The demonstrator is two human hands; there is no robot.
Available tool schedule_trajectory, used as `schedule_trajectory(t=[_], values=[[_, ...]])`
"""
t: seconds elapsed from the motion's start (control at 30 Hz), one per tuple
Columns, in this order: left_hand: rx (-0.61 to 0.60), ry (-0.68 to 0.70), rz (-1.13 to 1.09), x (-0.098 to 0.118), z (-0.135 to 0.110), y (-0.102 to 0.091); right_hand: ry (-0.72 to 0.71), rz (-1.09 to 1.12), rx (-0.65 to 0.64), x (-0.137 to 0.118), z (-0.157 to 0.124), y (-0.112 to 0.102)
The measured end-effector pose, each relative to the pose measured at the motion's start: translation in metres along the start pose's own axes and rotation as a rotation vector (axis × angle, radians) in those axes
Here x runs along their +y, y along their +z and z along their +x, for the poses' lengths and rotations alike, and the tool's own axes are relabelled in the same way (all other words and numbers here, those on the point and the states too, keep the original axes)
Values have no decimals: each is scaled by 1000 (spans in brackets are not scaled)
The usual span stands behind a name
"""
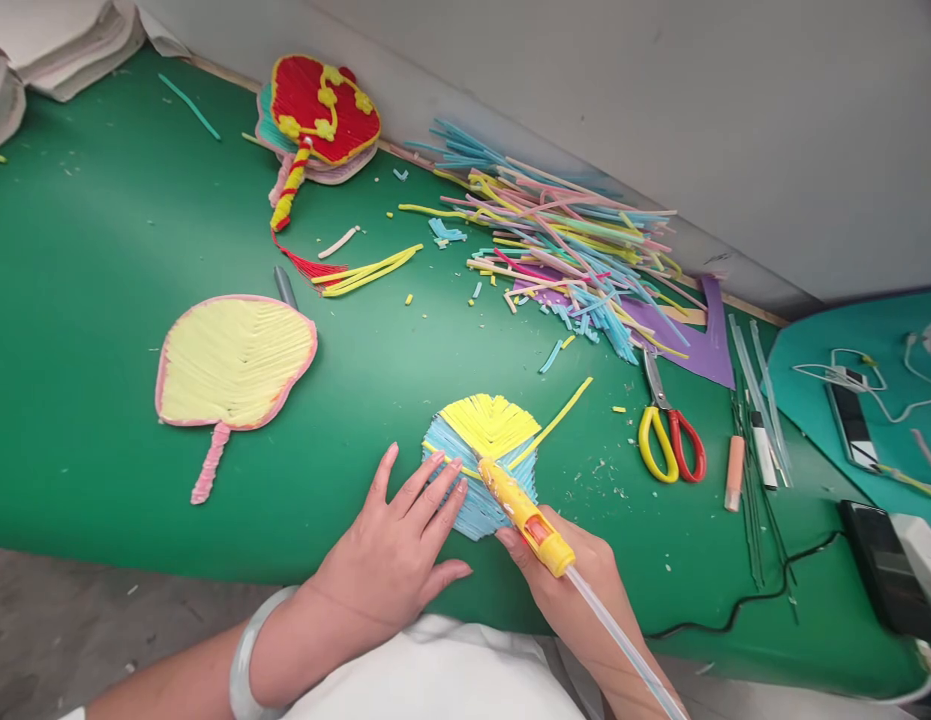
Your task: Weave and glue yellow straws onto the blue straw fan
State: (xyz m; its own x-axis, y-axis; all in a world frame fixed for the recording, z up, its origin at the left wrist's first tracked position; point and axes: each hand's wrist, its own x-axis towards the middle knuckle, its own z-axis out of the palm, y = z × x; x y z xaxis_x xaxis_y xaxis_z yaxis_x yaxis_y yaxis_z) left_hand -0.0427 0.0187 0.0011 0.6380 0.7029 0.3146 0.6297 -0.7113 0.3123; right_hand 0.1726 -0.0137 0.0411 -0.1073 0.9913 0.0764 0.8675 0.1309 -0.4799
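A small fan piece [484, 450] of yellow and light blue strips lies on the green table [97, 250]. My left hand [397, 540] rests flat on its left side, fingers stretched out and pressing the blue strips. My right hand [577, 580] grips a yellow glue gun [521, 510] with a clear glue stick trailing back; its nozzle touches the middle of the fan piece. A loose yellow strip [559, 420] runs up and right from the piece.
A yellow fan with pink rim [236, 365] lies at left, a red and yellow fan [322, 110] at the back. A heap of coloured strips [570, 250] sits by the wall. Scissors [667, 435], glue sticks [757, 400] and a black cable [742, 600] lie at right.
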Motion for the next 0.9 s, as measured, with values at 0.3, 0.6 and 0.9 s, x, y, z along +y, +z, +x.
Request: schedule_trajectory(t=[0.3,0.6,0.9], values=[[9,-1,-9,0,-2,2,42,24,1,1,-4,-3],[7,-10,-28,1,1,-1,47,-6,-11,3,-10,-6],[5,-14,-36,2,1,-3,91,33,-54,15,-20,-7]])
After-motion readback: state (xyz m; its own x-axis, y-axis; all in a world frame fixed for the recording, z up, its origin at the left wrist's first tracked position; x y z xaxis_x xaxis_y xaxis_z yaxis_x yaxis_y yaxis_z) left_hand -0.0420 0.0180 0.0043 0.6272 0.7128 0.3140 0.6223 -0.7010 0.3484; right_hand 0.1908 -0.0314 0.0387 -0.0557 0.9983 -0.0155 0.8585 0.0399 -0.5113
